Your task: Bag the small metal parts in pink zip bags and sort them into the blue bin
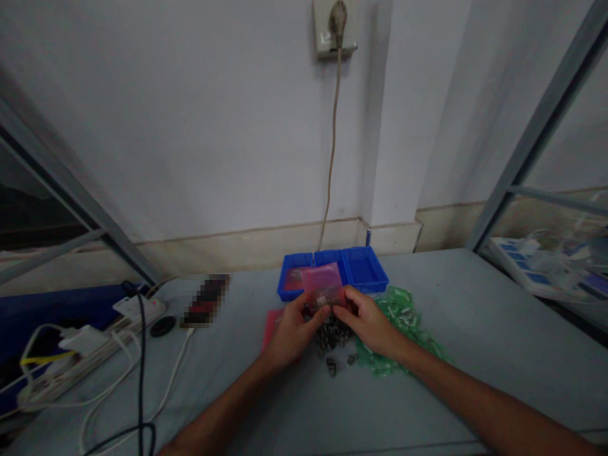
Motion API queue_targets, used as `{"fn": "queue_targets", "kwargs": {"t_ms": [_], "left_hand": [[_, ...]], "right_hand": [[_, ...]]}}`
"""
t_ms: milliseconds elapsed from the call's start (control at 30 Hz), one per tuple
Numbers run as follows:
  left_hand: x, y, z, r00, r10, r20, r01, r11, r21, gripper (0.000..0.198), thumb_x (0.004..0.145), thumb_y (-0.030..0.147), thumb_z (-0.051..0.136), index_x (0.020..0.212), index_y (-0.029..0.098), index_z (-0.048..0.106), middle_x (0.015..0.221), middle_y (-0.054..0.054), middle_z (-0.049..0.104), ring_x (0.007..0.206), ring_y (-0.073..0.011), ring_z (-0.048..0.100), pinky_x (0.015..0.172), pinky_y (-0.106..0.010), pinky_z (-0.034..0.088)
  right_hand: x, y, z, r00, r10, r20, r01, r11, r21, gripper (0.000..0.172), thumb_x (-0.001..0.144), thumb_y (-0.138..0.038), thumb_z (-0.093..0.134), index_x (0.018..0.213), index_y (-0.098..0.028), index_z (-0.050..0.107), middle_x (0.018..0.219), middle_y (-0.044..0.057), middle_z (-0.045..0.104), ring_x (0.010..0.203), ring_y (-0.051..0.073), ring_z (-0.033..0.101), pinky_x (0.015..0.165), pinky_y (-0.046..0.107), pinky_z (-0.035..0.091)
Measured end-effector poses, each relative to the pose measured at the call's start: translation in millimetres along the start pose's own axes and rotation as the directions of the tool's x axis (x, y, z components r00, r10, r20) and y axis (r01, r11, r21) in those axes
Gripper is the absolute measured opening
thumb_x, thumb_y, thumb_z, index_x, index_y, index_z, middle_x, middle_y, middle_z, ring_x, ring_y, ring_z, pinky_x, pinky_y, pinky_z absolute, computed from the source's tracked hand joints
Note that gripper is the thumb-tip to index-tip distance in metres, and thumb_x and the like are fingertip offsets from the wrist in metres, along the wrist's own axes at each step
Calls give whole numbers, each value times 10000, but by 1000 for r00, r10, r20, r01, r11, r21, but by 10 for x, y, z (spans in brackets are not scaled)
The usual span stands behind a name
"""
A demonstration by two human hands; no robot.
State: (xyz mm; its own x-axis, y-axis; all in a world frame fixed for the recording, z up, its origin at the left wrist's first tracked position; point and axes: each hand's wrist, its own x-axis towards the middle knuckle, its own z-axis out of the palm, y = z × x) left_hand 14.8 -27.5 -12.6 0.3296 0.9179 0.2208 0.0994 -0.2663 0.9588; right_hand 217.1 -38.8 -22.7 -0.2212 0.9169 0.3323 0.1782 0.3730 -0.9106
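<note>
Both my hands hold a small pink plastic bag (323, 283) above the grey table (475, 316). My left hand (291, 332) pinches its lower left edge. At the lower right edge my right hand (365, 323) grips it with closed fingers. Small dark metal parts show inside the bag. A loose heap of the same dark parts (332, 339) lies on the table just under my hands. A green bag (403, 316) of pale small pieces lies beneath my right wrist. Another pink bag (272, 324) lies flat under my left hand.
Blue plastic bins (363, 269) stand in a row behind the bags. At the left lie a power strip (137, 308), white and black cables (140, 380) and a dark blurred item (206, 301). A cord (332, 145) hangs from a wall socket. Metal frame posts flank the table.
</note>
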Motion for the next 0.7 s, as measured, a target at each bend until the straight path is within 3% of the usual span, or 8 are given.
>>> {"fn": "queue_targets", "kwargs": {"t_ms": [333, 700], "left_hand": [[-9, -11, -5, 1000, 23, -14, -22, 999, 23, 413, 938, 489, 755, 1210, 179, 740, 1128, -83, 810, 1019, -275, 745, 910, -360, 586], [-11, 35, -1, 1000, 10, -16, -10, 1000, 12, 380, 932, 477, 755, 1163, 176, 746, 1058, -79, 806, 967, -266, 735, 878, -352, 580]], "right_hand": [[-10, -56, 8, 999, -36, 8, 36, 998, -45, 92, 993, -278, 655, 1041, -213, 699, 935, 15, 623, 848, 203, 540, 778, 311, 445], [-19, -47, -3, 999, -35, 18, 35, 999, -11, 166, 1009, -381, 660, 1019, -219, 690, 883, 10, 579, 808, 205, 508, 731, 310, 431]]}}
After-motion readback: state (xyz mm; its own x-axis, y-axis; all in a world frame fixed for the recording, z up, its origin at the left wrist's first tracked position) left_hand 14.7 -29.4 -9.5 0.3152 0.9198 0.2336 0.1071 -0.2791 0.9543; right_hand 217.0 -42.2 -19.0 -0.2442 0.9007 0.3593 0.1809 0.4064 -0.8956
